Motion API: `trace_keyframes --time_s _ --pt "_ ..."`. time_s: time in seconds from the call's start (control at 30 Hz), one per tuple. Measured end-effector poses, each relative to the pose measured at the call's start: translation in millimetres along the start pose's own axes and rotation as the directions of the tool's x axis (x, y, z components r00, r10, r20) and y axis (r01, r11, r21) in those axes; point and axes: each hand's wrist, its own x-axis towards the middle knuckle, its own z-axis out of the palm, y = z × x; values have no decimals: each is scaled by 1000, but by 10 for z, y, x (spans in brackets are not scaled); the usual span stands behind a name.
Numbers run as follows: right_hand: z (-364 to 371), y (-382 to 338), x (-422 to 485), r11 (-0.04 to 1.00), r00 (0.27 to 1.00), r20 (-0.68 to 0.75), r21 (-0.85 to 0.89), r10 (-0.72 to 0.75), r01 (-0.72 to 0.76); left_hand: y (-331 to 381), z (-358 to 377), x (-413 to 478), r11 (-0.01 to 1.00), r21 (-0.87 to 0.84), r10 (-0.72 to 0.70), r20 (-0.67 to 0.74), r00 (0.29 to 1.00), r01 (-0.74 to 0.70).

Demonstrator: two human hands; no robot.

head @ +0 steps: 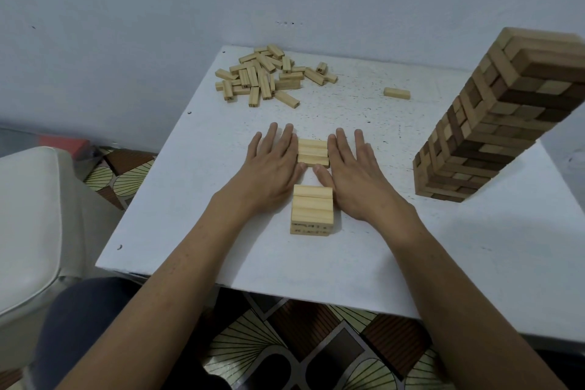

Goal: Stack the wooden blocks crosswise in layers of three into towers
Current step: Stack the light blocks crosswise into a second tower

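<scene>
**While the three lie loose, we square them**

Since both hands lie flat with fingers straight, holding nothing, we judge the step in hand to be the squaring of a row of three blocks [312,152]. It lies on the table [221,231] just beyond the short stack [311,209]. The left hand [272,168] touches the row's left ends and the right hand [354,174] its right ends. Both thumb tips sit at its near edge, between the row and the short stack.

To do this well we press evenly from both sides until the ends come flush, and let the thumbs close any gap between the blocks. Uneven pressure would skew the row. The short stack's top blocks appear to run the same way as the row, so we would need a quarter turn before setting it down crosswise. We should lift all three as one, pinched at the ends.

Supply is plentiful — a loose pile [269,76] lies well beyond the short stack to its left, and a single block [396,93] beyond to its right. The tall tower [493,124] stands to its right, so we keep the right elbow in.
</scene>
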Motion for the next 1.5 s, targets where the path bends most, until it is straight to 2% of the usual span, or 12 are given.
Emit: trace_keyframes --time_s 0.23,0.67,0.87,1.1,1.3,1.5 --pt "-18 -6 10 1000 999 33 7 8 -8 25 -12 4 1000 3 -11 25 1000 11" --pt "-28 10 17 999 1000 9 31 7 -7 10 -17 17 1000 -24 -17 40 999 18" --pt "-101 155 -15 983 1000 -14 184 -4 7 -101 -84 9 977 -206 -46 1 999 46" --pt "-224 162 -17 932 987 -133 337 -92 132 -232 -163 63 909 -408 35 -111 993 -78" --pt "-227 146 90 935 987 -114 326 -110 142 -227 -226 128 883 -462 46 -89 995 -82" --pt "-209 142 103 923 981 -166 350 -105 158 -245 -198 193 872 -481 39 -109 993 -87"
